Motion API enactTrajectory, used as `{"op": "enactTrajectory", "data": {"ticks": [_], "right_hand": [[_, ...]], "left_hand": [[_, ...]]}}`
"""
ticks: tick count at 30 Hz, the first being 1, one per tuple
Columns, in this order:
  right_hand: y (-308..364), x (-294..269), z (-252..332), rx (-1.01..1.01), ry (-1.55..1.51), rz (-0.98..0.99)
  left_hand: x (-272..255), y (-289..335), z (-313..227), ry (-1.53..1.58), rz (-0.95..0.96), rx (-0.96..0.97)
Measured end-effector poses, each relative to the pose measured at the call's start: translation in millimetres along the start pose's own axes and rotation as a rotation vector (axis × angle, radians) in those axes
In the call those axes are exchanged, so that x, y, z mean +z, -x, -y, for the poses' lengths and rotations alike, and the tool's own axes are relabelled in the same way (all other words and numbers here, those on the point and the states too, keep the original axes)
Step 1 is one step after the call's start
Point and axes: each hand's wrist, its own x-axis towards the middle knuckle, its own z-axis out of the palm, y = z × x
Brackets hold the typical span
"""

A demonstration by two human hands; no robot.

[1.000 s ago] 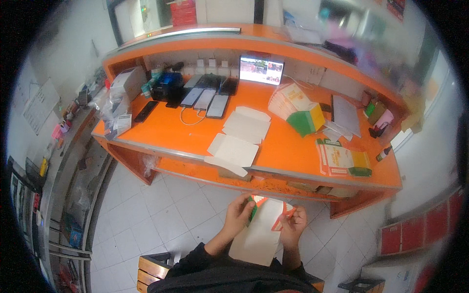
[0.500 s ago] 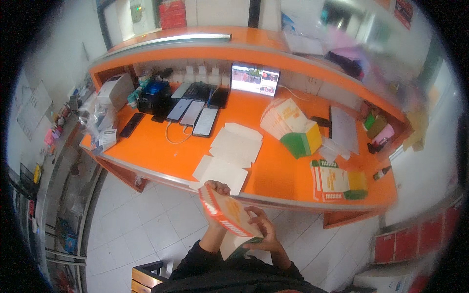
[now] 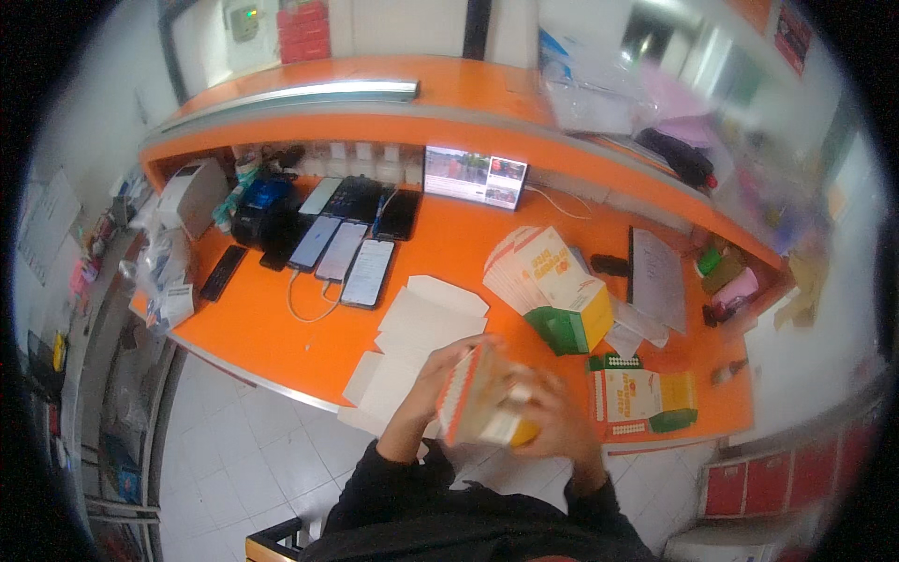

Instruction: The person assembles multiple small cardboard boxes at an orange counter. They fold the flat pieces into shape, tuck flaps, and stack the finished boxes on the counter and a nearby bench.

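Note:
A small cardboard food carton point(image 3: 471, 405), cream with red and yellow print, is held up in front of me over the desk's near edge. My left hand point(image 3: 427, 386) is closed around its left side, with part of the fingers hidden behind it. Blurred by motion, my right hand point(image 3: 559, 423) grips the carton's right end. Just beyond my left hand, an unfolded carton blank point(image 3: 398, 342) lies with its plain pale side up. Fanned out farther right is a pile of printed flat cartons point(image 3: 552, 276), with green and yellow panels.
More flat cartons point(image 3: 646, 393) lie at the right of the orange desk point(image 3: 272, 356). Several phones point(image 3: 367, 273) with cables lie at left, near a white printer point(image 3: 192, 197). A lit screen point(image 3: 473, 178) leans at the back. A stool point(image 3: 273, 543) stands below left.
Both hands have moved right and slightly up with the carton, which has turned more upright. The view has shifted, and the desk sits lower in it.

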Motion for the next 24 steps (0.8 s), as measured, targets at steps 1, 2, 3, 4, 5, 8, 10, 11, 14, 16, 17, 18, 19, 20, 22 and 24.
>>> {"op": "enactTrajectory", "data": {"ticks": [1, 2, 3, 4, 5, 8, 10, 11, 14, 16, 17, 18, 19, 20, 22, 24], "right_hand": [[-0.7, -11.9, -11.3, 0.055, 0.125, -0.074], [-9.6, -30.3, -11.1, 0.127, 0.205, -0.068], [-18.4, -50.7, -8.6, 0.197, 0.296, -0.065], [-21.9, -60.1, -23.3, 0.174, 0.322, -0.103], [-24.9, -68.1, -43.7, 0.15, 0.344, -0.141], [-36.8, -79.7, -111.8, 0.262, 0.314, -0.081], [-34.1, -57.9, -160.5, 0.29, 0.135, -0.105], [-44.6, -48.5, -174.8, 0.268, 0.029, -0.11], [-69.6, -34.4, -169.5, 0.399, 0.157, -0.074], [-82.8, -30.8, -158.2, 0.453, 0.201, -0.038], [-88.0, -30.9, -155.2, 0.48, 0.226, -0.021], [-86.8, -29.5, -158.0, 0.41, 0.214, -0.058], [-80.1, -28.2, -162.9, 0.34, 0.202, -0.095], [-74.9, -28.7, -167.2, 0.27, 0.193, -0.139], [-59.7, -39.0, -159.2, 0.253, 0.214, -0.193], [-49.8, -39.4, -153.5, 0.246, 0.249, -0.236]], "left_hand": [[1.9, -15.9, -1.5, 0.182, -0.001, -0.028], [5.2, -32.8, -0.6, 0.363, -0.013, -0.051], [9.8, -50.5, -2.3, 0.545, -0.017, -0.065], [9.8, -72.3, -3.5, 0.585, 0.046, 0.002], [7.4, -97.8, -2.5, 0.623, 0.107, 0.068], [7.3, -171.8, 13.4, -0.093, -0.006, 0.186], [5.5, -206.8, 30.2, -0.527, -0.141, 0.201], [-14.0, -223.6, 50.0, -0.606, -0.228, 0.21], [-50.3, -245.5, 78.2, -0.706, -0.247, 0.092], [-68.3, -240.1, 82.7, -0.662, -0.212, -0.007], [-73.8, -237.3, 81.5, -0.601, -0.199, -0.037], [-76.9, -235.0, 81.1, -0.539, -0.186, -0.067], [-74.2, -231.5, 83.8, -0.59, -0.203, -0.01], [-63.8, -227.7, 80.5, -0.644, -0.215, 0.054], [-45.5, -222.3, 72.8, -0.666, -0.203, 0.126], [-35.5, -215.4, 69.1, -0.612, -0.175, 0.135]]}}
